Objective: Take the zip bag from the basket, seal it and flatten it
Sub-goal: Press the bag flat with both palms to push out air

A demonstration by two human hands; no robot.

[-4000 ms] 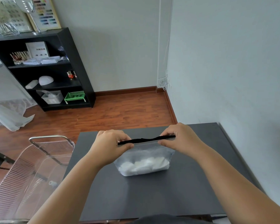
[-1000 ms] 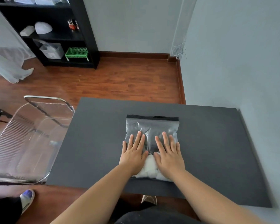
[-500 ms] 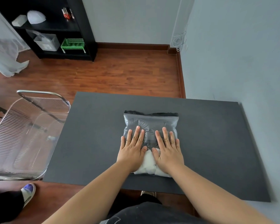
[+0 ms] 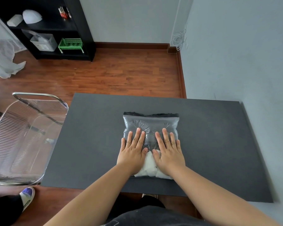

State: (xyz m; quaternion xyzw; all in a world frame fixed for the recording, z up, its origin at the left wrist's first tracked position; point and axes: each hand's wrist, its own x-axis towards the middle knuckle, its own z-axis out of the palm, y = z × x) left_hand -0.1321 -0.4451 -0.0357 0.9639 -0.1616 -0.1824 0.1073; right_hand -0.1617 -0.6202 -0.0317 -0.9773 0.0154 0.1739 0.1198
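Observation:
The clear zip bag [image 4: 151, 123] lies flat on the dark table [image 4: 91, 136], its black zip strip at the far edge. White soft contents bunch at the bag's near end, between and under my palms. My left hand [image 4: 133, 152] presses flat on the bag's left half, fingers spread. On the right half, my right hand [image 4: 167, 151] presses down the same way. Neither hand grips anything. The clear plastic basket [image 4: 38, 101] with a metal rim stands off the table's left edge.
A grey wall runs close along the table's right side. A black shelf unit [image 4: 82, 30] with a green crate [image 4: 70, 44] stands at the back left on the wooden floor. A person's shoe [image 4: 27, 195] shows at the lower left.
Four seconds ago both hands pinched the zip strip of the upright bag. It has since been laid flat, and over the last second both palms stay pressed on it with fingers spreading slightly.

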